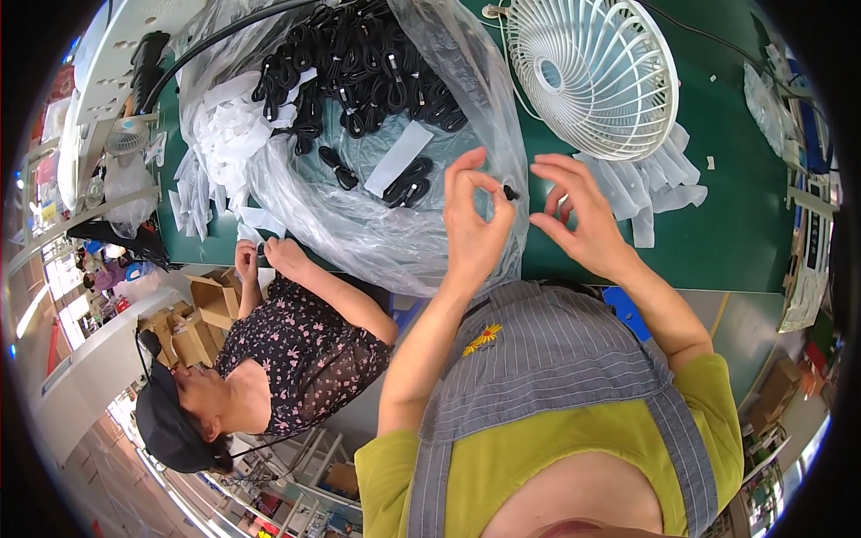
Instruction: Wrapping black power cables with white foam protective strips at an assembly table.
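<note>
the left hand [471, 224] is raised in front of the clear plastic bag [359, 215], thumb and forefinger pressed together on a small black plug end [510, 192], the other fingers curled loosely above. whether a cable trails from the plug cannot be told; only the dark tip shows past the fingertips. the right hand [578, 215] hovers just beside the plug, on the side away from the bag, fingers spread and bent, thumb and forefinger apart and holding nothing.

inside the bag lies a heap of coiled black cables [359, 63], tangled so that single coils are hard to separate; two bundles [408, 184] lie apart from the heap, nearer the left hand, next to a white strip [397, 160]. past the bag's far edge from the hands sits a pile of white strips [229, 134], partly veiled by the plastic.

beyond the right hand, away from the bag, a white fan [596, 76] lies on the green table [735, 197], its top cut off by the rim, with more clear sleeves [655, 184] half under it.

at the bag's near corner a co-worker's hands [265, 255] meet over something too small to make out.
</note>
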Demonstrator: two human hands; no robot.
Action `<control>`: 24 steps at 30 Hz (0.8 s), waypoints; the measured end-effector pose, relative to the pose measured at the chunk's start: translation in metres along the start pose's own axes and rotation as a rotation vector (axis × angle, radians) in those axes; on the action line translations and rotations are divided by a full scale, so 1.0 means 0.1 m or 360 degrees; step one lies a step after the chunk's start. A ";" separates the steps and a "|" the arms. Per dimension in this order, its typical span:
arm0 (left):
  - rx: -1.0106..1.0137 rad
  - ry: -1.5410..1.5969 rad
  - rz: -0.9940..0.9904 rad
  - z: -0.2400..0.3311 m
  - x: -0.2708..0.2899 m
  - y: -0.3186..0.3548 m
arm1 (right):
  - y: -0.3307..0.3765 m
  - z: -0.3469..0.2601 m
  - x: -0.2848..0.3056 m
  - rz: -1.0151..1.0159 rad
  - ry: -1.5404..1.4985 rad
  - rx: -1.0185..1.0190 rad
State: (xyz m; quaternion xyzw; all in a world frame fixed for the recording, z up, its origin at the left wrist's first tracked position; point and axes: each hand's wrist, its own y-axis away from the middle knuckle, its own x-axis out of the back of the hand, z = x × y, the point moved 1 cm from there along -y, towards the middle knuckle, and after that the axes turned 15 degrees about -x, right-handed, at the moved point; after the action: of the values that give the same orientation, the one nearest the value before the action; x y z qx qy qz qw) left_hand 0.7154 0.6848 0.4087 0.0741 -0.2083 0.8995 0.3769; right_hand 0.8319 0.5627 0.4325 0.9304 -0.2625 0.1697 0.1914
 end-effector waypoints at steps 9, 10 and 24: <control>0.0025 0.0053 -0.0123 0.05 -0.16 0.07 | -0.03 0.19 -0.18 0.0165 0.0281 0.0039; 0.0031 0.0055 -0.0126 0.04 -0.17 0.07 | -0.02 0.16 -0.16 0.0218 0.0274 0.0092; -0.0123 -0.0845 -0.0069 -1.45 0.49 -0.06 | 0.24 0.27 0.29 0.0507 0.0239 0.0079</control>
State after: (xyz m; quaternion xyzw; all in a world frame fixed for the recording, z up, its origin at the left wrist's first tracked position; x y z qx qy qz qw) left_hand 0.6889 0.7824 0.2938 0.2975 -0.3326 0.8316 0.3307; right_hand 0.8484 0.5194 0.4273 0.8662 -0.3873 0.2733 0.1580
